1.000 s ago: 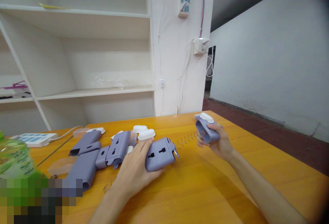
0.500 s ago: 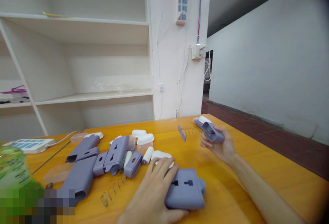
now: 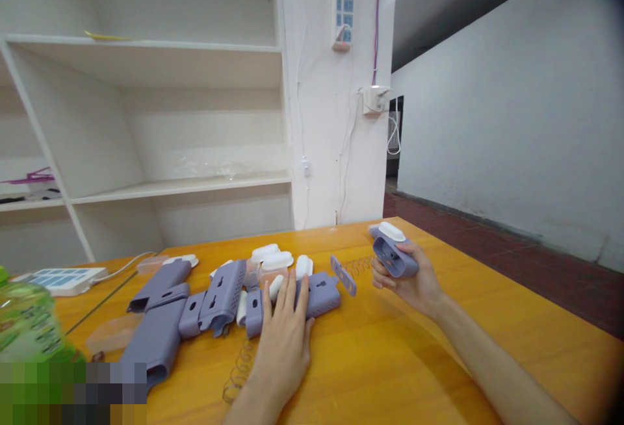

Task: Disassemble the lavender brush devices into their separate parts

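Resting flat, seemingly: left hand [image 3: 285, 337]

Left hand [image 3: 285, 337] lies flat, palm down, in the lower middle of the frame, with its fingers [image 3: 291, 296] straight, close together and pointing up-frame. The wrist is straight, and the forearm rises from the bottom edge. Right hand [image 3: 412, 277] sits right of centre, lifted a little, fingers curled tight in a closed grip. Its bare forearm runs in one long diagonal from the lower right corner. The two hands are apart, not touching.
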Motion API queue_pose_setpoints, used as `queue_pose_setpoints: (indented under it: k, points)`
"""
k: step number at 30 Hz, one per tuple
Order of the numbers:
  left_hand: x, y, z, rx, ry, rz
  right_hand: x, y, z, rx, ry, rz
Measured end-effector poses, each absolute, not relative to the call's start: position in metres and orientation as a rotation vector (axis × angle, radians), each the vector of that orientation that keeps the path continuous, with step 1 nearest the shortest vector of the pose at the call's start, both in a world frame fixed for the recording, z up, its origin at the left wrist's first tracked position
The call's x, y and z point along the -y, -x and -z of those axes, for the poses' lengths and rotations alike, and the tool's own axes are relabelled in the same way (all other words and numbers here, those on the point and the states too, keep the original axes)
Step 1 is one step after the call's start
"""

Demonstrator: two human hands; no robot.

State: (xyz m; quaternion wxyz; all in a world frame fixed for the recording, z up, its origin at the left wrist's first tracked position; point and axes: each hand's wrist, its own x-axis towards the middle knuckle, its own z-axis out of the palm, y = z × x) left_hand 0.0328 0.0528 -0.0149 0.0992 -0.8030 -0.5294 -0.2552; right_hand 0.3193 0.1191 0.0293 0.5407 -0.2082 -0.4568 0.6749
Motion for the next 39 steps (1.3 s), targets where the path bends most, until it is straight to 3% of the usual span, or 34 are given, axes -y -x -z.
queue_pose_setpoints:
  k: [11,15,20,25,27,34,39]
  points:
    - [-0.019,-0.053,0.008,1.71,2.622,1.707,-0.115,-0.3,-0.019,1.222,0.585,-1.758]
    - [-0.024,-0.056,0.01,1.688,2.625,1.87,-0.114,-0.304,-0.019,1.416,0.744,-1.822]
    - [-0.025,-0.053,0.011,1.64,2.688,1.677,-0.121,-0.311,-0.023,1.766,1.121,-1.401]
    - [-0.024,-0.053,0.014,1.607,2.786,1.568,-0.113,-0.287,-0.031,1.91,1.143,-0.539]
    - [-0.026,-0.053,0.016,1.62,2.795,1.572,-0.101,-0.269,-0.034,2.027,1.027,-0.362]
    - [-0.036,-0.049,0.024,1.574,2.816,1.801,-0.067,-0.224,-0.025,2.36,1.0,-0.48]
    - [-0.044,-0.042,0.026,1.607,2.885,1.855,-0.078,-0.232,-0.017,2.362,1.05,-0.887]
